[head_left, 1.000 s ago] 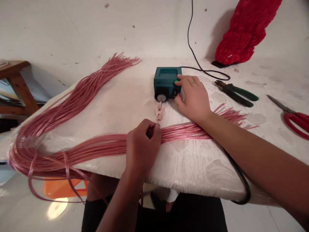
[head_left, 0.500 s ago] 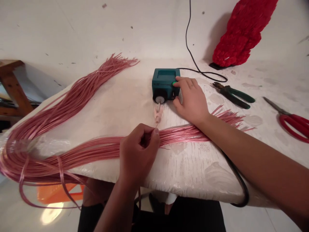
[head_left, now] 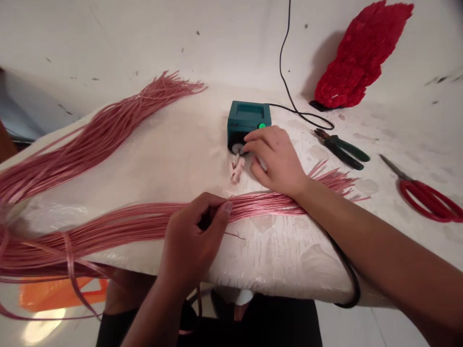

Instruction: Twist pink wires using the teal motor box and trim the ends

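Pink coated wire strands (head_left: 253,207) run in a long loose bundle across our white shell-patterned tablecloth (head_left: 275,260), spilling over its near edge. We curl our left hand (head_left: 195,236) shut on the bundle's upper edge, fingers pressed together around the strands. Our right hand (head_left: 275,159) reaches over a teal plastic box (head_left: 249,115), fingers close together at its small round wheel (head_left: 237,148); we cannot tell whether they grip it. A pale pink clip (head_left: 237,171) sits just below. Green-handled pliers (head_left: 342,152) and red-handled scissors (head_left: 427,200) lie off to the right.

Pink wire ends (head_left: 333,181) and the black cord (head_left: 307,113) flank the right hand's (head_left: 275,159) path to the green-handled pliers (head_left: 340,150).
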`<state>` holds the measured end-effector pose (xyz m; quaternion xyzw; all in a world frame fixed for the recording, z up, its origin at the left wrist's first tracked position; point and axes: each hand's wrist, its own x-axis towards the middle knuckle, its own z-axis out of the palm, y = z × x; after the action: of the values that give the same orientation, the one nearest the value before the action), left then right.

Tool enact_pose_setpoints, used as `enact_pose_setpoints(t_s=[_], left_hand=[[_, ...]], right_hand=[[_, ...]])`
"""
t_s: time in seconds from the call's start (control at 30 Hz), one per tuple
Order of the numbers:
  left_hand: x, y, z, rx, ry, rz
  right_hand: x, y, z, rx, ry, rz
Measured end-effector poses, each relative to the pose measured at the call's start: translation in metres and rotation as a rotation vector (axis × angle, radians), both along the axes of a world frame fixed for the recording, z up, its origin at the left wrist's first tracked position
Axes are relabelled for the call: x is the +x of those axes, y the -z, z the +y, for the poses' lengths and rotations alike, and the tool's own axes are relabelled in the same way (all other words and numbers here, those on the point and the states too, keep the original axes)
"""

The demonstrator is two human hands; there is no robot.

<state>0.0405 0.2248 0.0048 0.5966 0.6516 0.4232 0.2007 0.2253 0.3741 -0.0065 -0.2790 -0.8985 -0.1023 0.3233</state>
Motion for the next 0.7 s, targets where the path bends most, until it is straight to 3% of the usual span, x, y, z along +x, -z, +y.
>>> enact_pose_setpoints(t_s=[0.17, 0.7], left_hand=[[-0.0016, -0.0013, -0.0002, -0.022, -0.017, -0.046], [-0.0014, 0.0026, 0.0031, -0.041, 0.009, -0.032]], right_hand=[[-0.0049, 0.0006, -0.0043, 0.028, -0.138, -0.128], [-0.0059, 0.0022, -0.0022, 0.032, -0.046, -0.08]])
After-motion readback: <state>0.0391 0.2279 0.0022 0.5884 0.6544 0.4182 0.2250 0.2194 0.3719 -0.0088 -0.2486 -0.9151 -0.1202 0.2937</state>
